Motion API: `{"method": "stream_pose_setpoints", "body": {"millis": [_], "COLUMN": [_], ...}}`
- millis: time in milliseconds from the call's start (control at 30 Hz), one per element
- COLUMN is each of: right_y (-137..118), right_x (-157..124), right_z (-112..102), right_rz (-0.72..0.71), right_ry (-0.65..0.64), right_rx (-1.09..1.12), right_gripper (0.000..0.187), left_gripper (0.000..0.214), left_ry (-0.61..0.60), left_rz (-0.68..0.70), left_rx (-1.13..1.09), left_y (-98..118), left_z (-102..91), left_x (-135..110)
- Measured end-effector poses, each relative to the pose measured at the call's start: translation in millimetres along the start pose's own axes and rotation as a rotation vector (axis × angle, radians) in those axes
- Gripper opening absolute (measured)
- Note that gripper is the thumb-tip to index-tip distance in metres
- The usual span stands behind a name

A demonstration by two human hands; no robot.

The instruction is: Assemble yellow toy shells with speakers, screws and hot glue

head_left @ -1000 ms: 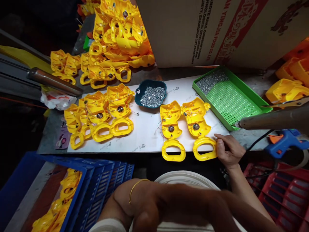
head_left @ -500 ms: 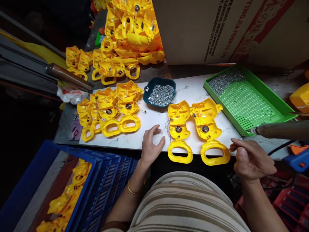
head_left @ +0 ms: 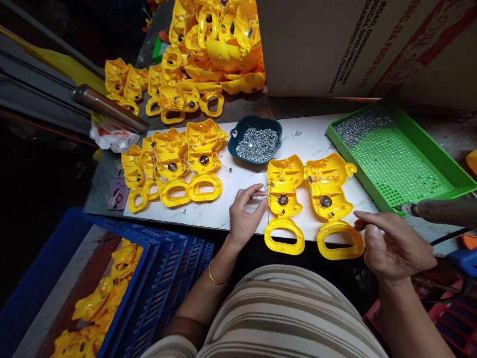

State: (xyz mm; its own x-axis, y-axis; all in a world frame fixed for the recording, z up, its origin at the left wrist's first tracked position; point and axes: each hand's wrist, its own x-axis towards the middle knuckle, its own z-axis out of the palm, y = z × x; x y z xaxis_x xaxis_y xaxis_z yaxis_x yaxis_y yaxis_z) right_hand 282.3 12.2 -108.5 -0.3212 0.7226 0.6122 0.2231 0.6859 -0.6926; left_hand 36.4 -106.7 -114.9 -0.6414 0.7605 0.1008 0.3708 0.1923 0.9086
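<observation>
Two yellow plastic shells, each with a loop handle, lie open in front of me: the nearer-left shell (head_left: 286, 171) and the right shell (head_left: 328, 174). Each shows thin wires and a round speaker-like disc inside. My left hand (head_left: 246, 211) is at the left edge of the first shell, beside its thin wires. Its thumb and forefinger are apart, with nothing plainly gripped. Beside the right shell's handle (head_left: 341, 240), my right hand (head_left: 397, 246) is closed with fingers curled. What it holds, if anything, is hidden.
A dark green bowl (head_left: 231, 146) holds small metal screws. More lie in the green perforated tray (head_left: 413, 171). Several yellow shells (head_left: 173, 164) stand in a row at left, with a heap behind. A metal-bodied tool (head_left: 443, 211) juts in at right. Blue crates (head_left: 160, 283) stand below left.
My left hand has moved right to the wires of the first shell. My right hand stays curled by the right shell's handle. The view has shifted slightly.
</observation>
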Motion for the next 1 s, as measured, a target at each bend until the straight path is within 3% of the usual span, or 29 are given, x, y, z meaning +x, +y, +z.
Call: {"method": "stream_pose_setpoints", "body": {"millis": [300,433,600,733,833,1000], "right_y": [-2.2,-3.0,-12.3,-23.5,-25.6,-21.8], "right_x": [12.0,20.0,37.7,55.8,64.3,66.1], "right_z": [-3.0,-2.7,10.2,31.4,48.5,73.4], "right_rz": [-0.010,-0.010,-0.035,-0.119,-0.179,-0.207], "right_ry": [-0.035,-0.038,-0.163,-0.301,-0.440,-0.582], "right_rx": [-0.038,-0.084,-0.100,-0.095,-0.204,-0.415], "right_gripper": [0.041,0.040,0.035,0.025,0.015,0.020], "left_gripper": [0.043,0.043,0.053,0.035,0.027,0.029], "left_ry": [-0.039,-0.031,-0.148,-0.209,-0.153,-0.086], "left_rz": [-0.028,-0.044,0.053,0.123,0.004,-0.315], "left_rx": [0.007,0.028,0.231,0.300,0.126,-0.351], "left_y": [-6.8,-0.4,17.0,17.8,13.8,14.6], "left_z": [-2.1,-6.9,-4.4,1.7,5.9,12.8], "left_x": [3.3,9.7,26.9,32.0,28.2,22.1]}}
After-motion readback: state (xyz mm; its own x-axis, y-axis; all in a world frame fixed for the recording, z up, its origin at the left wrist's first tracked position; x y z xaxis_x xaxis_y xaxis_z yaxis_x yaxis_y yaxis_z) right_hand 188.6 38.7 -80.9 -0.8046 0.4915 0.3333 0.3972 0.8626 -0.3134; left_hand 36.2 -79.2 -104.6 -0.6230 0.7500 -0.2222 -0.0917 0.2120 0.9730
